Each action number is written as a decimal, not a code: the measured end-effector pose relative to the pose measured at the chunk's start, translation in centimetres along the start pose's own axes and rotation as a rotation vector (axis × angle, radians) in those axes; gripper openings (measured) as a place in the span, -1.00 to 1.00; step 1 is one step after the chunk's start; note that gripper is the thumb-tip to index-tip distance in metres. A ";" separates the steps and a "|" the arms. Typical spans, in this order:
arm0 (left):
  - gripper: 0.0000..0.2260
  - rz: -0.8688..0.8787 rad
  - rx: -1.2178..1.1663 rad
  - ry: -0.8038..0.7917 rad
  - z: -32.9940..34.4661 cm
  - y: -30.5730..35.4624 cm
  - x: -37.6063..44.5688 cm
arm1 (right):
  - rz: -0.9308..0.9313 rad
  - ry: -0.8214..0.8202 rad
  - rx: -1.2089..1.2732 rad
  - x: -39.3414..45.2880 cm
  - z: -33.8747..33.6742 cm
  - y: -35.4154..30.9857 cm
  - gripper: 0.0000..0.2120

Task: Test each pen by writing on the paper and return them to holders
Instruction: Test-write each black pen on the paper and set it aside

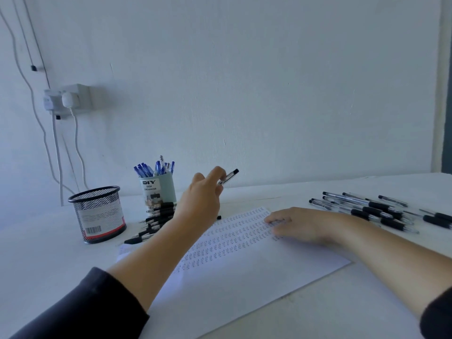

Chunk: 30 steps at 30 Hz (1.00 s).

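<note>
Pen (228,176) pinched in raised left hand (204,192) — right hand (298,225) flat on paper (244,272).

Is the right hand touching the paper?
Touching. The head view shows the right hand lying flat on the paper, fingers spread over the written rows.

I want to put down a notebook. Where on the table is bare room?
Free: the near-left table in front of the mesh holder, and the near-right corner below the paper. Crowded: black pens beside the teal organizer, and more pens at right.
</note>
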<state>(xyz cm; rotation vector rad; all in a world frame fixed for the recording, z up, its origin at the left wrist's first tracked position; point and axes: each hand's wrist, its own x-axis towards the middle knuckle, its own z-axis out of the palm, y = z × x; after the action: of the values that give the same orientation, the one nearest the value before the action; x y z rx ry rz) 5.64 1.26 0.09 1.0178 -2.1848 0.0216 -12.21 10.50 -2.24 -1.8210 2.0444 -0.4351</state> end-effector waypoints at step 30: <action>-0.67 0.097 0.282 0.022 0.6 1.7 -1.6 | 0.000 0.010 0.034 -0.1 0.0 0.4 -0.58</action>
<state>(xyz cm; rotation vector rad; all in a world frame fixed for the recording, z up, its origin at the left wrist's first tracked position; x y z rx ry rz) 4.89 3.30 -0.86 1.0555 -2.2515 0.3935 -12.53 10.66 -2.41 -1.8031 2.0310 -0.4764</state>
